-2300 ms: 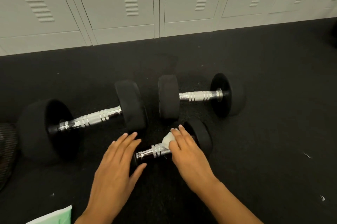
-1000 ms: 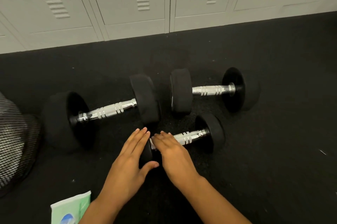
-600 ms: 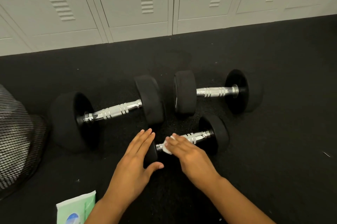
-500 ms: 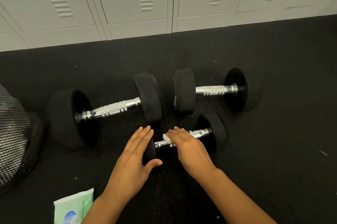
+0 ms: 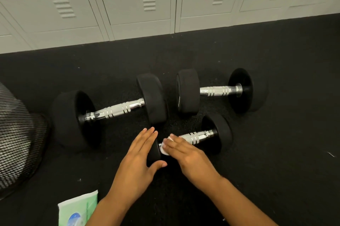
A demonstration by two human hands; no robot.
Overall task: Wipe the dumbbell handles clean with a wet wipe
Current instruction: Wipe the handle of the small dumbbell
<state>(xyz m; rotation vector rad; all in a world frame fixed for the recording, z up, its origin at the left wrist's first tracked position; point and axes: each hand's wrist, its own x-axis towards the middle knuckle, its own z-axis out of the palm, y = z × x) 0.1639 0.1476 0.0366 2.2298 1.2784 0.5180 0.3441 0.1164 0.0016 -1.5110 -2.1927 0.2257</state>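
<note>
We see three black rubber-ended dumbbells with ribbed chrome handles lying on the dark speckled rubber floor in front of a row of pale grey metal lockers [image 5: 128, 5]. The small nearest dumbbell [image 5: 217, 133] lies closest to us, its chrome handle [image 5: 195, 137] angled up to the right. Our left hand [image 5: 138, 159] lies with fingers straight against the near end weight [image 5: 153, 152] of that dumbbell, thumb tucked beneath, bracing it. Our right hand [image 5: 185, 154] presses a small white wet wipe [image 5: 164, 149] onto the inner end of the handle with fingers nearly flat; whether the thumb curls under the bar we cannot tell. The large left dumbbell [image 5: 110, 110] and the right rear dumbbell [image 5: 215, 90] lie untouched, just beyond.

We judge the dumbbell heavy and rigid, yet free to roll on its round ends, so bracing an end weight is the sound hold. The chrome looks smooth and likely slippery when wet, with ribbed bands that should catch the wipe. The wipe itself is soft and limp and needs pressing all round the bar.

A green and white wipe packet [image 5: 77, 209] lies at the lower left, beside a black mesh object [image 5: 18, 133]
</note>
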